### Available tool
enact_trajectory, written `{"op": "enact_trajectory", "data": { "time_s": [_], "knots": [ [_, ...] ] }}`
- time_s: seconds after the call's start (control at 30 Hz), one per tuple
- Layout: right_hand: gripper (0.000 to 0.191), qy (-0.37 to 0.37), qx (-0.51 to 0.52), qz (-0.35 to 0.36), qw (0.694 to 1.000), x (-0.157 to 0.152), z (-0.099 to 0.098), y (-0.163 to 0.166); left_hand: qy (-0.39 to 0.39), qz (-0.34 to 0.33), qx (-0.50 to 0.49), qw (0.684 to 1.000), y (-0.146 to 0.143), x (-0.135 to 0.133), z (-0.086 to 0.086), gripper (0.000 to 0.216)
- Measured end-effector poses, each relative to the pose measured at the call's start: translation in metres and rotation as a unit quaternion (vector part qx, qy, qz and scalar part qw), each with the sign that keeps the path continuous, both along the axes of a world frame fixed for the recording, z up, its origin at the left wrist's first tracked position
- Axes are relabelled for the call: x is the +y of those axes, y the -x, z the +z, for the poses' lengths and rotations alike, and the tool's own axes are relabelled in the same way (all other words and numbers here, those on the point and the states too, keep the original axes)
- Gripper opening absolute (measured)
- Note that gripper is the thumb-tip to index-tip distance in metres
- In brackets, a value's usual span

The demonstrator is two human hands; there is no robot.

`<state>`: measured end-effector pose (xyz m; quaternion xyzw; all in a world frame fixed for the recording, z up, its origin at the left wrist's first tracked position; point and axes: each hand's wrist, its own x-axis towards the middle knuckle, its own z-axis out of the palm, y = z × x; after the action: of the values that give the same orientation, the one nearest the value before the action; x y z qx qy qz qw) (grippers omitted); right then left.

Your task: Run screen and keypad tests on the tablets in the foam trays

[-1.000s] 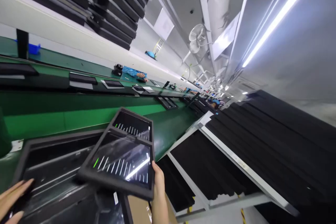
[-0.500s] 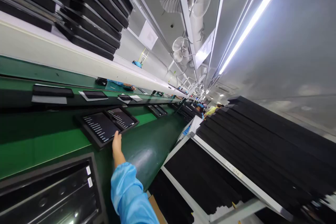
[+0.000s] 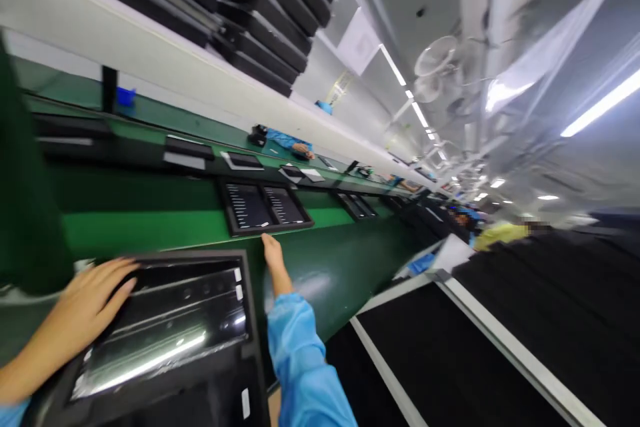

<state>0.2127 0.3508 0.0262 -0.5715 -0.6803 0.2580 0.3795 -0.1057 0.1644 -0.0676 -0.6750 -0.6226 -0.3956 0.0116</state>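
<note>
Left hand: the left hand (image 3: 95, 297) is lying flat on the left rim of the near black tray (image 3: 165, 347), fingers (image 3: 117, 280) spread and gripping nothing; it looks to be pinning the tray in place.
Near black tray: it is sitting closest to the person, below the belt's edge, with a glossy dark panel (image 3: 165, 327) lying in its recess and catching the ceiling light.
Right hand: the right hand (image 3: 273, 255) is stretching out from a blue sleeve (image 3: 300, 360), fingers pressed together and straight, holding nothing.
Contact: the fingertips are reaching the near edge of the twin-screen tray (image 3: 265, 207); I cannot tell whether they are touching or just short.
Twin-screen tray: it is lying flat on the green conveyor belt (image 3: 150, 227) with two dark screens side by side, facing up so they are easy to read.
Further along: another tray (image 3: 357, 205) is lying on the same belt, well apart.
Co-worker: another person's hand (image 3: 303, 148) is working across the line.
Overhead shelf: stacked black trays (image 3: 265, 7) are sitting above.
</note>
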Motion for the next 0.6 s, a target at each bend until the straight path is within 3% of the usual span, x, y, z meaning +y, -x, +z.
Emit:
{"op": "enact_trajectory", "data": {
  "time_s": [0.1, 0.2, 0.3, 0.37, 0.5, 0.6],
  "knots": [
    [0.037, -0.001, 0.024, 0.060, 0.998, -0.041, 0.000, 0.009, 0.065, 0.000, 0.030, 0.997, 0.003, 0.013, 0.009, 0.042],
    [0.034, -0.007, 0.032, 0.164, 0.986, -0.116, -0.003, 0.024, 0.107, -0.011, 0.049, 0.993, 0.005, 0.028, 0.012, 0.039],
    [0.030, -0.024, -0.059, 0.328, 0.943, -0.191, -0.009, 0.043, 0.132, -0.007, 0.058, 0.990, 0.006, 0.027, 0.014, 0.031],
    [0.030, -0.026, -0.132, 0.401, 0.906, -0.225, -0.015, 0.056, 0.140, 0.000, 0.059, 0.988, 0.007, 0.023, 0.015, 0.027],
    [0.035, -0.011, -0.200, 0.461, 0.865, -0.254, -0.027, 0.075, 0.151, 0.013, 0.053, 0.987, 0.008, 0.019, 0.018, 0.028],
    [0.040, -0.002, -0.222, 0.456, 0.862, -0.260, -0.030, 0.086, 0.149, 0.030, 0.046, 0.987, 0.008, 0.016, 0.020, 0.027]
  ]
}}
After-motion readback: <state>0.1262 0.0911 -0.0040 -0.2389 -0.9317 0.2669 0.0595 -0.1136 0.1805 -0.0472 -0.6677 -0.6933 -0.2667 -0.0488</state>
